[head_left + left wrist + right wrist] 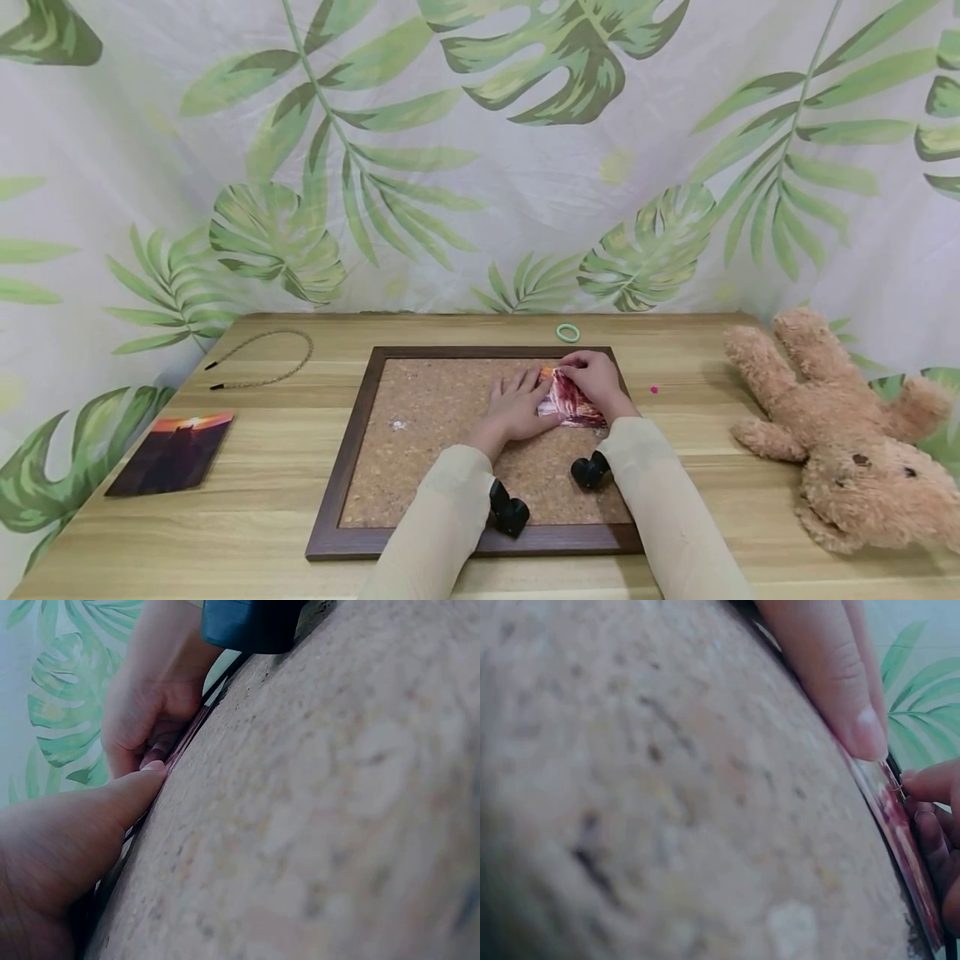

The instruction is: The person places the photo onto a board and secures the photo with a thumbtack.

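A framed cork board (420, 475) lies on the table, with a red and white photo (573, 408) on its upper right part. My left hand (517, 408) rests on the board with fingers spread, its thumb pressing the photo's lower left edge. At the photo's top edge, my right hand (592, 383) has its thumb and finger pinched together. The right wrist view shows a thin pin (898, 788) at those fingertips; its head is hidden. In the left wrist view the photo (193, 735) appears edge-on between both hands.
A dark sunset photo (176, 454) and a cord headband (300, 358) lie left. A green ring (567, 333) sits behind the board. On the right are a small pink piece (654, 389) and a teddy bear (840, 417). Silvery bits (397, 425) mark the cork.
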### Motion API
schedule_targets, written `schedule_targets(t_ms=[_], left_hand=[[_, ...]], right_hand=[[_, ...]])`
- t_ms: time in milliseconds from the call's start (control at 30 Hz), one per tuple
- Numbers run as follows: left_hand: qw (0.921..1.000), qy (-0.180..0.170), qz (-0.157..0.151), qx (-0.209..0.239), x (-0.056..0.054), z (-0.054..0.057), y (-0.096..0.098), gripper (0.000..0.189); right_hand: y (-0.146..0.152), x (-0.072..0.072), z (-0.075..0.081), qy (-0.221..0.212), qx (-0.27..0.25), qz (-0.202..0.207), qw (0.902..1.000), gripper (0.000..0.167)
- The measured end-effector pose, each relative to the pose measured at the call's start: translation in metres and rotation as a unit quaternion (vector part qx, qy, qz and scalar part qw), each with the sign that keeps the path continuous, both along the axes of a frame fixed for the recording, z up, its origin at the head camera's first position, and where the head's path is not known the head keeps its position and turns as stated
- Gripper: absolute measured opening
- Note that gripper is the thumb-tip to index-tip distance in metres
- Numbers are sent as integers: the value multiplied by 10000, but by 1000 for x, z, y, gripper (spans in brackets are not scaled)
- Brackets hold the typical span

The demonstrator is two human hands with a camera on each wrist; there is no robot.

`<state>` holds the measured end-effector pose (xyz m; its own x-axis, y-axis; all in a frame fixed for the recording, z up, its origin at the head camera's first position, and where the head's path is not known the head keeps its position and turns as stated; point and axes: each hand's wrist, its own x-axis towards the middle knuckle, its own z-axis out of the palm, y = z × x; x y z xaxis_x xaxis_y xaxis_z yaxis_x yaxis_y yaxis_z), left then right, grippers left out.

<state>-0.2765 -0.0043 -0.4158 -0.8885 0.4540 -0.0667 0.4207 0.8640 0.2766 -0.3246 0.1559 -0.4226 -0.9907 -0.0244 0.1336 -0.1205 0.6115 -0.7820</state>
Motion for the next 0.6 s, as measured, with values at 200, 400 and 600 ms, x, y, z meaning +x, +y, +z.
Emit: schedule_targets(t_ms=[200,400,600], left_hand=[[10000,36,-13,15,0,0,0,64],[10000,54,-10,-4,-2,-1,0,64],[10000,3,10,-49,0,-1,0,65]], right_hand=[[0,-2,-4,250,88,-99,9996,8],[0,-3,-5,334,184,-107,9992,7],[-1,-1,-2,291,402,-55,9988,9]])
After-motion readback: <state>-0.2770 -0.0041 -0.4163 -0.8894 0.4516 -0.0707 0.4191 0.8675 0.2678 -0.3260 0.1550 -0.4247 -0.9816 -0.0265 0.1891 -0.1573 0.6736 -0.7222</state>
